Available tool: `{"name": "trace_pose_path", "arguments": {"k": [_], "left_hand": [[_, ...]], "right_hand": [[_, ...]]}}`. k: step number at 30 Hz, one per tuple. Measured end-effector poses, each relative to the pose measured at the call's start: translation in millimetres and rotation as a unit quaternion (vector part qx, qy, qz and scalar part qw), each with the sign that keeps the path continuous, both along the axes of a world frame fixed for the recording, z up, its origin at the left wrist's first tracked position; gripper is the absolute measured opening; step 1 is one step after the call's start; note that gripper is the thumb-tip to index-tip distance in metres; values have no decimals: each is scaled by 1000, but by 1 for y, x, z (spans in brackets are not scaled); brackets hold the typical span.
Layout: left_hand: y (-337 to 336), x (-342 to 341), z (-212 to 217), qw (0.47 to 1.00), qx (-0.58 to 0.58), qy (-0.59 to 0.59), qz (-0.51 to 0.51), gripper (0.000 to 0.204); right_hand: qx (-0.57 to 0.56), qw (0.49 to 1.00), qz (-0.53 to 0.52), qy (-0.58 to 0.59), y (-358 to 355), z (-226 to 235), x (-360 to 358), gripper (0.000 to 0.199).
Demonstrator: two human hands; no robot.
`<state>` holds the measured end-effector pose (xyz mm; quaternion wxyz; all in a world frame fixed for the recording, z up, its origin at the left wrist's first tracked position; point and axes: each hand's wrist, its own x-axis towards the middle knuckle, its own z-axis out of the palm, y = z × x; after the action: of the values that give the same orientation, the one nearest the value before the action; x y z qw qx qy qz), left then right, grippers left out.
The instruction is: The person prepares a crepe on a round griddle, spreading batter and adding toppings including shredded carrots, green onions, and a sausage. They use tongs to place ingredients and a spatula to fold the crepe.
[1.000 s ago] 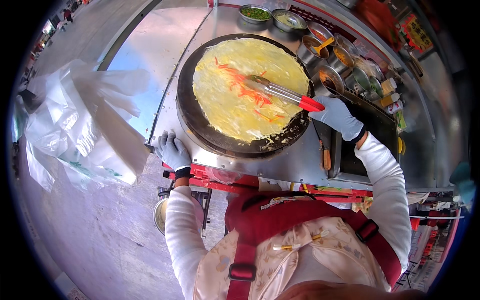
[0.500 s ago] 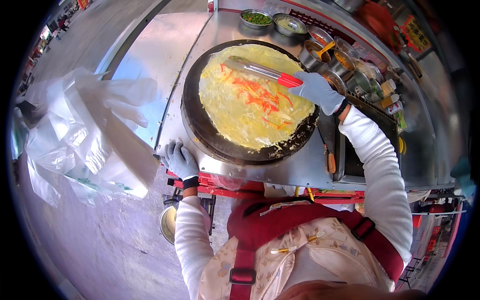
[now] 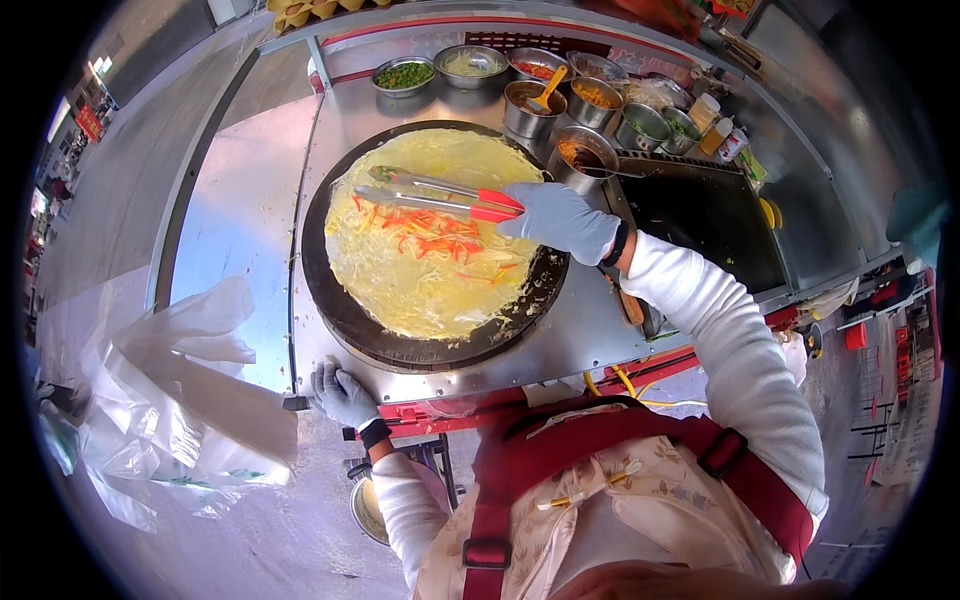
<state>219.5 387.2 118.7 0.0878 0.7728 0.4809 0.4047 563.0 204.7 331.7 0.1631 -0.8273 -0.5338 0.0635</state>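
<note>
My right hand [image 3: 565, 220], in a grey glove, grips the red handle end of metal tongs [image 3: 425, 195]. The tongs' two arms stand apart, with greenish bits at the far tip. They lie low over a thin yellow crepe [image 3: 385, 295] on a round black griddle [image 3: 318, 310]; whether they touch it I cannot tell. Orange-red and pale shreds [image 3: 430, 232] are strewn across the crepe's middle. My left hand [image 3: 345, 395], gloved too, rests at the counter's front left corner, fingers extended and slightly bent, holding nothing.
Metal bowls of chopped greens [image 3: 403, 76], pale shreds [image 3: 470, 66] and sauces line the counter's back. A yellow ladle [image 3: 546, 90] stands in one pot. Right of the griddle are a wooden-handled tool [image 3: 631, 305] and a dark flat plate [image 3: 700, 220]. Plastic bags [image 3: 190, 420] hang at left.
My view has shifted, so the griddle sits further left and lower. The tongs' arms have spread apart above the crepe. My left hand stays at the counter corner.
</note>
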Motion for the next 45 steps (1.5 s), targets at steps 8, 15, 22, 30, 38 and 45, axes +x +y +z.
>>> {"name": "trace_pose_path", "arguments": {"k": [8, 15, 22, 30, 38, 45], "left_hand": [[-142, 18, 92, 960, 4, -187, -206, 33], [-302, 155, 60, 889, -160, -130, -408, 20], [-334, 244, 33, 922, -38, -12, -385, 22], [-334, 254, 32, 933, 53, 72, -348, 23], [-321, 242, 6, 918, 29, 96, -384, 23], [-321, 226, -43, 855, -377, -104, -341, 14]], "right_hand": [[93, 988, 26, 120, -65, 1, 17, 41], [86, 989, -75, 97, -224, -2, 99, 55], [40, 958, -260, 114, -361, 8, 237, 54], [-65, 961, -270, -19, -340, 21, 380, 52], [3, 984, -166, -68, -227, -7, 431, 44], [-113, 971, -209, -32, -140, -25, 446, 46]]}}
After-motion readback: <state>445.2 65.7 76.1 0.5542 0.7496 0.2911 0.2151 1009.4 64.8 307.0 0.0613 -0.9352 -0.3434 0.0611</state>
